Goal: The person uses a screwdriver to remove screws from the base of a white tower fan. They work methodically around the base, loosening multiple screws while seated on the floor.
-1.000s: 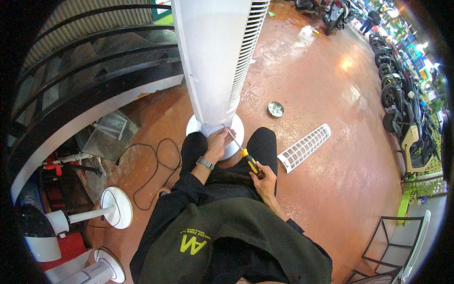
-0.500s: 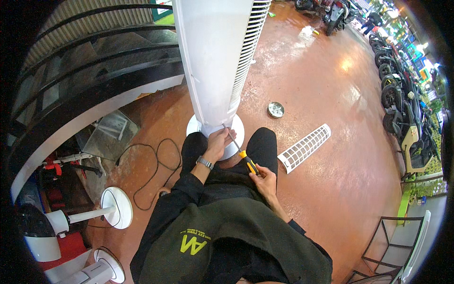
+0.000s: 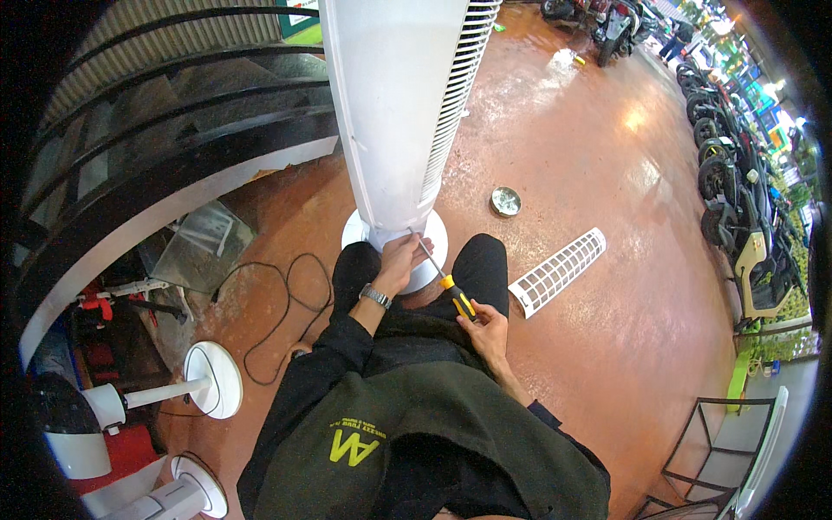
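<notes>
Right hand gripping yellow-handled screwdriver.

Sat on the reddish floor before a white tower fan, knees either side of its round base. Left hand pressed against the fan's lower body, fingers beside the shaft of a screwdriver. Right hand wrapped around the yellow-and-black handle, tip angled up to the fan's foot. Loose white grille panel lay on the floor to the right, small metal bowl beyond it. Black cable looped at the left.
</notes>
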A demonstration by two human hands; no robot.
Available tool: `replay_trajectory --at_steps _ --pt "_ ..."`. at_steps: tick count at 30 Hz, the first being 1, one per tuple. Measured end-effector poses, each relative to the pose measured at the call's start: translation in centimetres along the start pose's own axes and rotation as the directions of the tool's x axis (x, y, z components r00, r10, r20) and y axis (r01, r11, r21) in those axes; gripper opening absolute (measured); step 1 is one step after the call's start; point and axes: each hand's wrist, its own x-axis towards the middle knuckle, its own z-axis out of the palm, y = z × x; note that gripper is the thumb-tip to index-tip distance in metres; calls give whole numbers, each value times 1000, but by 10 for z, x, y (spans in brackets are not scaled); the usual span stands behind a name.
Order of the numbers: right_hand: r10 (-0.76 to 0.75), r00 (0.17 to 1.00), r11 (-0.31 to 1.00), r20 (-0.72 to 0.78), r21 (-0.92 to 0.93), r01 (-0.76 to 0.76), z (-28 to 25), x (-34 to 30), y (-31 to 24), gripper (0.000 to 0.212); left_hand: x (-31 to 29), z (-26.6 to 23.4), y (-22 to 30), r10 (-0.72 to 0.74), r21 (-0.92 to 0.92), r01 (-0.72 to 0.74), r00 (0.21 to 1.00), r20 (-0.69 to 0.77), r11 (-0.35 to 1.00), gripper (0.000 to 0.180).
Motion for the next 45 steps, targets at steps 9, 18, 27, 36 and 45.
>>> replay_trajectory --at_steps 9,18,27,36,45 --pt "367 878 658 307 582 -478 -3 1 5 38 8 -7 -2 -19 99 18 1000 3 995 25" --pt "-313 947 938 -68 -179 297 -1 -5 -5 35 -2 -2 11 -41 185 40 999 4 982 25" --pt "246 937 812 250 475 -340 -12 4 1 46 1 0 5 -33 49 31 999 41 998 26" --pt "-167 986 972 -22 164 169 -2 -8 -16 41 -3 -3 5 -49 164 43 998 33 986 28" --pt "-49 998 997 37 -55 51 -1 -2 -14 34 -8 -3 7 -76 24 75 995 64 997 27"
